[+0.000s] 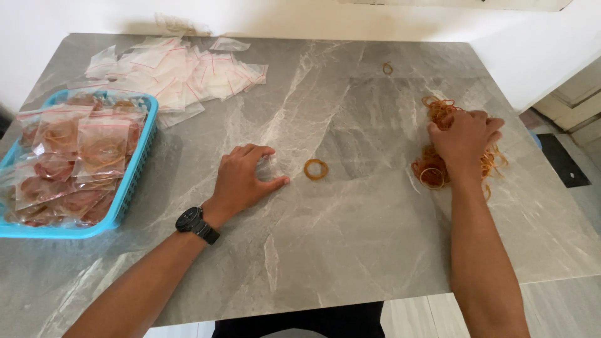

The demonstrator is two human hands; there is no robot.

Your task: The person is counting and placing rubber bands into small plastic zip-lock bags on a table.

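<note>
The left hand [243,176] lies palm down on a grey marble table [350,250], its fingers curled over a small clear plastic bag [270,168] that it pins to the surface between thumb and fingertips. Most of the bag is hidden under the hand; only a crumpled corner shows, so which way its opening faces cannot be made out. A black wristwatch [196,224] sits on this wrist.

The right hand [464,139] rests far to the right on a loose heap of orange rubber bands [438,164], fingers bent down into the heap. Whether it is gripping any bands cannot be told, as the fingertips are buried. The heap spreads out from under the hand on both sides, and its long axis runs roughly away from the person.

Between the hands, just right of the left fingertips and not touching them, a small bundle of rubber bands [316,169] lies flat as a ring. A single band [387,67] lies alone near the far edge.

At the far left a pile of empty clear bags [181,74] with red strips is scattered. Nearer, a blue plastic basket [128,188], cut off by the left edge, holds filled bags [69,156] of bands
</note>
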